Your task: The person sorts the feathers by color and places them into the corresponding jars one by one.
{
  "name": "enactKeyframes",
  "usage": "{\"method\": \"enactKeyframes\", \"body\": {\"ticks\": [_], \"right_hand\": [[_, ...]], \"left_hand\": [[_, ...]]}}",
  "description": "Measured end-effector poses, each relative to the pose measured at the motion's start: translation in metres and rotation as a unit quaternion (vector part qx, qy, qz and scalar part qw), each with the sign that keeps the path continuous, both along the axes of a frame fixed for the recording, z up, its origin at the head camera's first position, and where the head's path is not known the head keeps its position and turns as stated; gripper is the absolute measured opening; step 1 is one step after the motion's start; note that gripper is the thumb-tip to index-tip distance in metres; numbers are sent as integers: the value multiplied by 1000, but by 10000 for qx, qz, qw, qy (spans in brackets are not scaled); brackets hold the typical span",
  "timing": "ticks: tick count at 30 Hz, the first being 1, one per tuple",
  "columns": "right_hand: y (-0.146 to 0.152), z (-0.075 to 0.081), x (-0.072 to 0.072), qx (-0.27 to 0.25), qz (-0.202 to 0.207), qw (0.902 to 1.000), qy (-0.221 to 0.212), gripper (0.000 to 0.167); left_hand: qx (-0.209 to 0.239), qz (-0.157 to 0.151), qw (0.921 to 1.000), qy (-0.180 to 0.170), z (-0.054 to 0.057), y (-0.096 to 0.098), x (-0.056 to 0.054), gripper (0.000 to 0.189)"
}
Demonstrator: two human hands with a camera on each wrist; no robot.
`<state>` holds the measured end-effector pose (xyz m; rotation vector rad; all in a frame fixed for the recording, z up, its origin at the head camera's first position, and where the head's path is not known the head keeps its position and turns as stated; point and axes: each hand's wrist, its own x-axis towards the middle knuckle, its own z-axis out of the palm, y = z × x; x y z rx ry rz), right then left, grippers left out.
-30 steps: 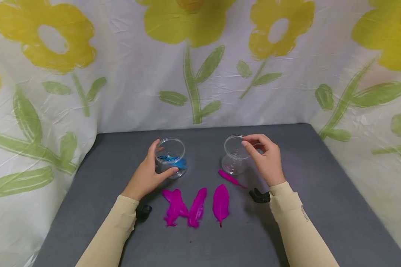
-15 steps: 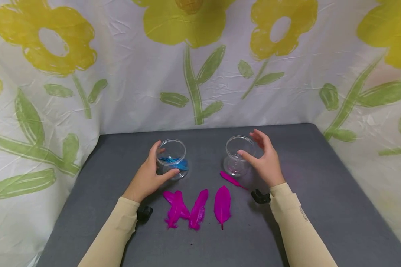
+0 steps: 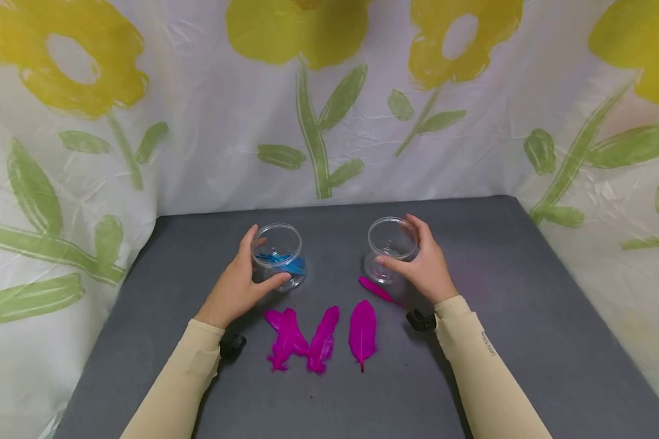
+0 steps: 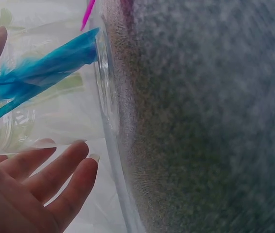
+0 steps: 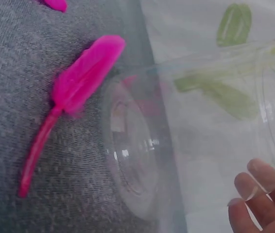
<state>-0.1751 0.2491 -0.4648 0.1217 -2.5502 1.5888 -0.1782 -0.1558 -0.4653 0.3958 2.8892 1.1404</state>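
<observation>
My left hand [image 3: 232,288] grips a clear jar [image 3: 277,245] from its left side, thumb in front and fingers behind. Blue feathers [image 3: 287,264] lie inside that jar; the left wrist view shows the blue feathers [image 4: 45,70] close up. On the right, my right hand [image 3: 425,265] holds a second clear jar [image 3: 388,244], with its thumb across the front and its fingers round the far right side. No feathers show in this jar. A small magenta feather [image 3: 376,288] lies just in front of its base. In the right wrist view fingertips [image 5: 261,182] meet the wall.
Nearer on the grey table [image 3: 335,414] lie a broad magenta feather [image 3: 362,334], another magenta feather [image 3: 323,341] and overlapping magenta feathers [image 3: 288,338]. A flower-print cloth [image 3: 214,152] hangs behind the table. Black wrist cameras [image 3: 420,320] sit at the cuffs.
My right hand has let go of the right jar's rim, spread its fingers, and come down round the jar's side. The left hand keeps its hold on the jar with blue feathers.
</observation>
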Motion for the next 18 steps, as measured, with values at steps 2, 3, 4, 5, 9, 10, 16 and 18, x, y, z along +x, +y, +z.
{"method": "enactKeyframes", "body": {"ticks": [2,3,4,5,9,10,16,18], "right_hand": [[-2,-2,0,30,9,10000,-19,115],[-2,-3,-1,38,17,10000,-19,115],[-2,-4,-1,28,14,10000,-3,114],[-1,-5,-2,18,15,10000,6,114],[0,-6,-3,-18,32,10000,19,111],[0,-6,-3,-39,37,10000,14,110],[-2,-6,-4,-52,64,10000,14,109],[-4,-6,-4,-40,95,9999,25,109]], "left_hand": [[-13,23,10000,-26,0,-1,0,124],[-20,26,10000,-61,0,-1,0,126],[-44,25,10000,-84,2,0,-1,127],[-79,40,9999,-127,3,0,-1,129],[-202,140,9994,-241,11,0,-1,134],[-223,174,9994,-203,14,0,-1,135],[-103,250,9968,757,37,4,13,127],[-81,109,9931,1167,44,9,20,121]]}}
